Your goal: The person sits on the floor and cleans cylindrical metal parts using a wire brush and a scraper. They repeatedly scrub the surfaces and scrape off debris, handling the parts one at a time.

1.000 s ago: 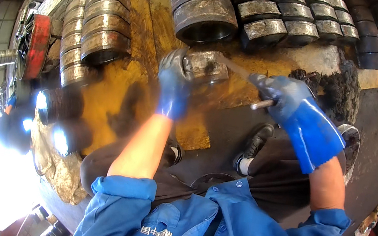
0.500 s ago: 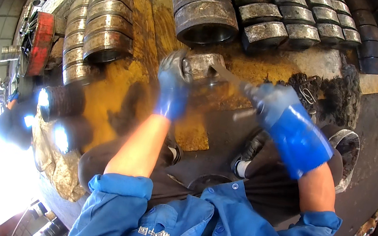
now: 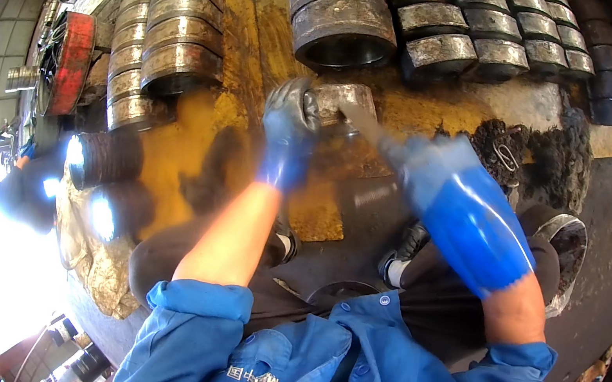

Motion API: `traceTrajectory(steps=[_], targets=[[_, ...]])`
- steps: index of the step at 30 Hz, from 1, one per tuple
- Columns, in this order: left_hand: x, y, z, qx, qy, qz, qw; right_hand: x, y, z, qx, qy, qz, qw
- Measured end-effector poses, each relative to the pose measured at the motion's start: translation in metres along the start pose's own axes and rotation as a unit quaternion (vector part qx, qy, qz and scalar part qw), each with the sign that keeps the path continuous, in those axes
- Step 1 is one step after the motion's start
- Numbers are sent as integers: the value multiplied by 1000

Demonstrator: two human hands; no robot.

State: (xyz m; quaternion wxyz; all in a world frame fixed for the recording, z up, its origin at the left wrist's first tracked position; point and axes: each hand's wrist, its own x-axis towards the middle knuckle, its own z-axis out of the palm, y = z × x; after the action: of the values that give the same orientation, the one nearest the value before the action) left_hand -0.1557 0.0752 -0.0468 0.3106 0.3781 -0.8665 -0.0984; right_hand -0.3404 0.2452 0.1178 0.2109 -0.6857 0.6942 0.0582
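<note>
I see the left hand (image 3: 291, 114), in a blue glove with dark fingers, curled around the near-left end of a short, scuffed metal piece (image 3: 335, 103), which sits just to the right of those fingers. The right hand (image 3: 432, 170) is blurred; its fingers look wrapped around the handle of a flat blade (image 3: 364, 127), whose tip meets the piece's front. A blurred rod (image 3: 375, 194) juts out below the right fingers. Just beyond the left fingers lies a large dark metal cylinder (image 3: 338, 26), and past the right fingers run rows of metal rings (image 3: 441, 51). A dark matted heap (image 3: 565, 154) lies to the right of the right fingers. The only writing I make out is pale lettering (image 3: 252, 378) on the blue jacket (image 3: 327, 368), well back from the fingers toward the body; no marks are readable on the metal. Compared with a second ago, the right hand has come inward, nearer the left, and the blade has dropped from the piece's upper edge to its front; the left grip is unchanged.
</note>
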Motion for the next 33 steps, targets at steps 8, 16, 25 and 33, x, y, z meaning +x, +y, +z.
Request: traceTrajectory(steps=[8,16,25,33], targets=[[-4,-2,4,-10,11,-11,1000,-14,-6,-39,96,-59,19,993],[-1,-4,0,-2,3,6,1000,-7,6,-6,152,-65,82,983],[2,-4,2,-12,13,17,1000,-9,7,3,52,-60,6,997],[1,2,1,-13,4,6,1000,-17,41,22,251,39,106,961]])
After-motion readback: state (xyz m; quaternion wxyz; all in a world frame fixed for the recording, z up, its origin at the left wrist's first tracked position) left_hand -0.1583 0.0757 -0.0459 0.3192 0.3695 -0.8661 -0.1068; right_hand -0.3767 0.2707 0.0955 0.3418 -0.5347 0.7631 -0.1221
